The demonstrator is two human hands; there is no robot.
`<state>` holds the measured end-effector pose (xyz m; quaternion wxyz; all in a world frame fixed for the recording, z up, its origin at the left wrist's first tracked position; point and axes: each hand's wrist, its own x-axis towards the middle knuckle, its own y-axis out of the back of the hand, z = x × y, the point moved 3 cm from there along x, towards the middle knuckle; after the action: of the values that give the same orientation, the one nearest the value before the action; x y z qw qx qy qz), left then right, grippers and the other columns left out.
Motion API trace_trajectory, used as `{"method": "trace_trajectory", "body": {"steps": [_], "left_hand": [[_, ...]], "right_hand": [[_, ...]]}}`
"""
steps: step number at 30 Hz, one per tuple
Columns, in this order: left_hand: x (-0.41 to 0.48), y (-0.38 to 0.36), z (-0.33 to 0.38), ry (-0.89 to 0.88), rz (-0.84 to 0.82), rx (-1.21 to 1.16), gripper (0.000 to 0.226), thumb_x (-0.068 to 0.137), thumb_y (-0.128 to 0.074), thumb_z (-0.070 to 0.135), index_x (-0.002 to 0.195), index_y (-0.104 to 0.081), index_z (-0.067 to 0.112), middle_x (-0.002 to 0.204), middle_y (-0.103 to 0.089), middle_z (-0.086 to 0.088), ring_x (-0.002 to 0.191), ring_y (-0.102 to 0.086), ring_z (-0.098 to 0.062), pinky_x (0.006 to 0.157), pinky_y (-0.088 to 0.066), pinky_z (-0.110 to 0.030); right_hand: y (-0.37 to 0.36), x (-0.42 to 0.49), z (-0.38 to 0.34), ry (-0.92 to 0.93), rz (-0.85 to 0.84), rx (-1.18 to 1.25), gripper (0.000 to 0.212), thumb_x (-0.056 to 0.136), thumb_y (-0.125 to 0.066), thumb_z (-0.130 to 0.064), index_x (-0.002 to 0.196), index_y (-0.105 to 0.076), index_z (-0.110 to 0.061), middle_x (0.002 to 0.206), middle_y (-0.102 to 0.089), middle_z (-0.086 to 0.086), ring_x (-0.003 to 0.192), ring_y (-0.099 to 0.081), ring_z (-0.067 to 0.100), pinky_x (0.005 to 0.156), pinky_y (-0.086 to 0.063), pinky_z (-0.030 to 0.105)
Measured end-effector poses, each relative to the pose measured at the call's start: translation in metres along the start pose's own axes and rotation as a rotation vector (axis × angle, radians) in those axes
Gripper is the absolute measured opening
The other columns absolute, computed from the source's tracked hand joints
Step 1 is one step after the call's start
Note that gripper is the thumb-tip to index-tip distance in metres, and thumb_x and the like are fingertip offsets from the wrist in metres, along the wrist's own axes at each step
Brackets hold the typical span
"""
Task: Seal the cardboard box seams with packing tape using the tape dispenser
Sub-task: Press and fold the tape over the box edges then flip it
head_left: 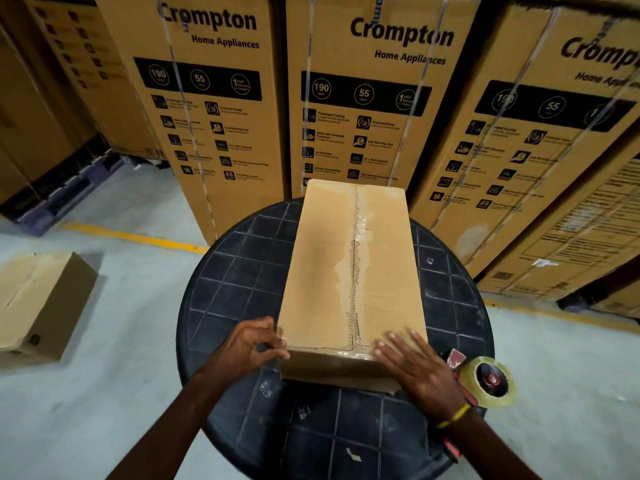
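Pressing my right hand [415, 370] flat on the seemingly stiff, light box [322, 271], left hand [251, 344] fingertips touching its corner, I'd grip its long sides.

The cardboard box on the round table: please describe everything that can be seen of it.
The cardboard box is long, plain and brown, closed, lying flat on the black round table with its length running away from the person. Wrinkled clear tape covers its top centre seam. The left hand touches its near left corner; the right hand lies flat on its near right corner.
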<state>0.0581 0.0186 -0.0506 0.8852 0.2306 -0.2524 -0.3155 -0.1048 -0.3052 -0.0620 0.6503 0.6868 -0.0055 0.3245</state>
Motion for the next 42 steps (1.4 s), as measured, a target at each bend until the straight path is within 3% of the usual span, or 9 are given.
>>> {"method": "trace_trajectory", "body": {"steps": [7,13,18,21,25,28,31,37,42], "left_hand": [[-0.002,-0.003,-0.016,0.567,-0.003,-0.593,0.036,0.062,-0.098,0.012,0.08,-0.067,0.008,0.08,-0.065,-0.01,0.078,-0.062,-0.029,0.074,-0.055,-0.043],[0.004,-0.009,-0.013,0.709,-0.099,-0.83,0.039,0.071,-0.086,-0.007,0.076,-0.054,0.014,0.09,-0.069,-0.011,0.093,-0.066,-0.025,0.077,-0.056,-0.03],[0.018,0.014,0.006,0.836,-0.231,-0.225,0.061,0.052,-0.099,0.044,0.084,-0.056,0.014,0.087,-0.068,0.002,0.084,-0.062,-0.016,0.069,-0.046,-0.028],[0.035,0.03,0.036,0.894,-0.204,0.3,0.08,0.04,-0.095,0.063,0.097,-0.054,0.026,0.102,-0.06,0.006,0.09,-0.057,-0.012,0.066,-0.046,-0.028],[0.077,-0.007,0.088,0.706,-0.108,0.286,0.097,0.043,-0.076,0.089,0.116,-0.054,0.029,0.122,-0.055,0.005,0.106,-0.056,-0.012,0.086,-0.053,-0.034],[0.099,-0.05,0.095,0.72,-0.15,0.454,0.147,0.038,-0.061,0.101,0.154,-0.031,0.017,0.161,-0.03,-0.014,0.147,-0.031,-0.032,0.12,-0.031,-0.047],[0.093,-0.08,0.081,0.816,-0.224,0.558,0.182,0.027,-0.056,0.105,0.156,0.023,0.003,0.162,0.031,-0.025,0.151,0.027,-0.041,0.125,0.01,-0.056],[0.064,-0.075,0.062,0.678,-0.281,0.719,0.166,0.051,-0.066,0.09,0.153,0.025,-0.004,0.16,0.033,-0.028,0.15,0.029,-0.042,0.125,0.009,-0.056],[0.017,-0.051,0.062,0.458,-0.447,0.767,0.169,0.042,-0.064,0.089,0.153,0.027,-0.001,0.158,0.04,-0.02,0.147,0.037,-0.036,0.125,0.016,-0.048]], "right_hand": [[0.017,-0.023,0.026,-0.211,-0.136,0.223,0.04,0.106,-0.043,-0.032,0.139,-0.06,-0.018,0.149,-0.055,-0.002,0.145,-0.042,0.017,0.121,-0.031,0.025],[0.031,-0.011,0.037,-0.412,-0.096,0.49,0.048,0.088,-0.07,-0.039,0.133,-0.066,-0.022,0.145,-0.031,-0.05,0.142,-0.036,-0.008,0.099,-0.033,-0.003],[0.022,-0.02,0.055,-0.308,-0.249,0.439,0.057,0.088,-0.077,-0.035,0.142,-0.057,-0.033,0.165,-0.031,-0.005,0.154,-0.022,0.014,0.12,-0.026,0.018],[0.012,-0.023,0.039,-0.362,-0.166,0.416,0.053,0.09,-0.07,-0.033,0.142,-0.056,-0.034,0.165,-0.028,-0.01,0.153,-0.022,0.016,0.117,-0.024,0.01],[0.001,-0.015,-0.012,-0.325,-0.079,0.327,0.041,0.101,-0.048,-0.036,0.139,-0.06,-0.027,0.155,-0.049,0.005,0.142,-0.046,0.028,0.119,-0.033,0.025],[-0.014,0.016,-0.08,-0.312,-0.168,0.285,0.036,0.099,-0.038,-0.04,0.126,-0.06,-0.03,0.156,-0.045,-0.006,0.106,-0.073,0.019,0.076,-0.06,0.026],[-0.024,0.042,-0.129,-0.211,-0.268,0.309,0.037,0.106,-0.023,-0.045,0.131,-0.052,-0.047,0.133,-0.066,-0.013,0.076,-0.077,0.009,0.035,-0.049,0.021],[0.038,0.081,-0.065,-0.505,-0.018,0.762,0.016,0.092,-0.068,-0.036,0.082,-0.075,-0.025,0.075,-0.075,-0.013,0.066,-0.069,0.003,0.063,-0.057,0.032],[0.02,0.123,-0.039,-0.547,-0.092,0.688,0.027,0.097,-0.057,-0.039,0.104,-0.074,-0.02,0.097,-0.078,-0.001,0.086,-0.072,0.014,0.08,-0.058,0.031]]}}
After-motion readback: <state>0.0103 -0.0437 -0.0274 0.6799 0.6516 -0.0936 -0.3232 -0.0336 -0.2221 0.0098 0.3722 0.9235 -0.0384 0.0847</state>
